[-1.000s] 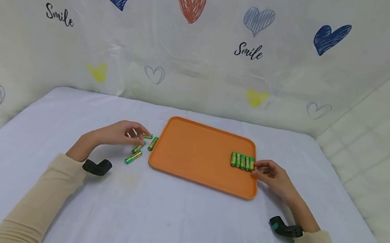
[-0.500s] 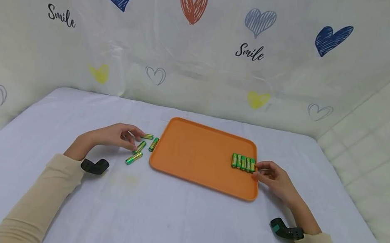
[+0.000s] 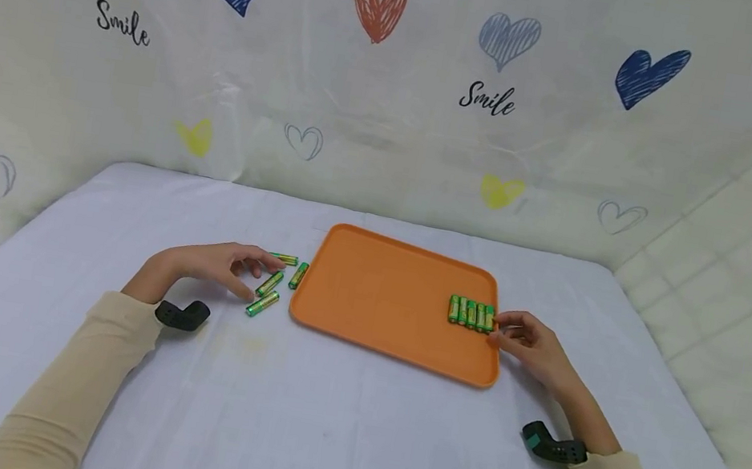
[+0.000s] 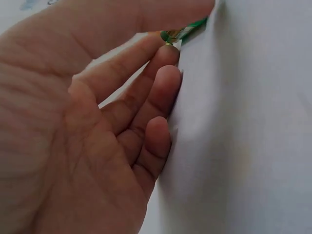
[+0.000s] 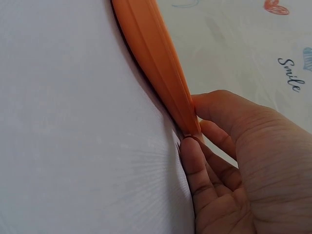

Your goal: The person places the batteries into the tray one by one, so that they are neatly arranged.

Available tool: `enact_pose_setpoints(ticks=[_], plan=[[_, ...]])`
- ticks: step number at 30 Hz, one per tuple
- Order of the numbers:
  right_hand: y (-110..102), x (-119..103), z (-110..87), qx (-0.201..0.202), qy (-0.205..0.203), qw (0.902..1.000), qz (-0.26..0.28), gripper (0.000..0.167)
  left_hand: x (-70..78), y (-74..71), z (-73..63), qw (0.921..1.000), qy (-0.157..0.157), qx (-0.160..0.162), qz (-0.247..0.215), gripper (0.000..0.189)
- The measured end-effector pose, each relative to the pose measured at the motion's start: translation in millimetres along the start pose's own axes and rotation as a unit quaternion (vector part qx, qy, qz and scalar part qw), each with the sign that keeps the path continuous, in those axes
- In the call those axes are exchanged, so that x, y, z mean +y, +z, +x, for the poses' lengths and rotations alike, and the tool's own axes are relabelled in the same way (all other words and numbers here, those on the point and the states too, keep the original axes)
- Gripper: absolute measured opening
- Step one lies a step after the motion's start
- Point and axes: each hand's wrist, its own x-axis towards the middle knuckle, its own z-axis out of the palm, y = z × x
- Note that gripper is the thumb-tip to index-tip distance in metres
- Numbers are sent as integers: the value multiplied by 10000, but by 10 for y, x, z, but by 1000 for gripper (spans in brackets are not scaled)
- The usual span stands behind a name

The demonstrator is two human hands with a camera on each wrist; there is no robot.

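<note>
On the left of the table, my left hand hovers with thumb and fingers spread apart around loose green batteries. One battery lies between its thumb and fingertips; the left wrist view shows part of a battery behind the thumb. A nearer battery lies by the thumb, and another is partly behind the fingers. My right hand holds the right rim of the orange tray, its thumb on the edge. Beside that rim, a row of several batteries lies side by side in the tray.
Another battery lies just outside the tray's left edge. A white cloth covers the table. Behind it hangs a pale backdrop printed with hearts and "Smile".
My left hand has drawn back slightly to the left and lowered, with its thumb moving away from its fingers. The right hand stays at the tray rim. The batteries look unmoved.
</note>
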Motion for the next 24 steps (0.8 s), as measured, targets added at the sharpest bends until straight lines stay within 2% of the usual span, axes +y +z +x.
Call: enact_pose_setpoints(ticks=[6, 17, 24], plan=[[0, 6, -5, 2, -56, 10000, 34, 44, -16, 13, 12, 9999, -135, 44, 32, 62], [-10, 7, -27, 32, 9, 10000, 57, 44, 27, 15, 29, 9999, -1, 126, -33, 58], [-12, 15, -8, 18, 37, 10000, 47, 45, -8, 37, 39, 9994, -50, 345, -24, 55]])
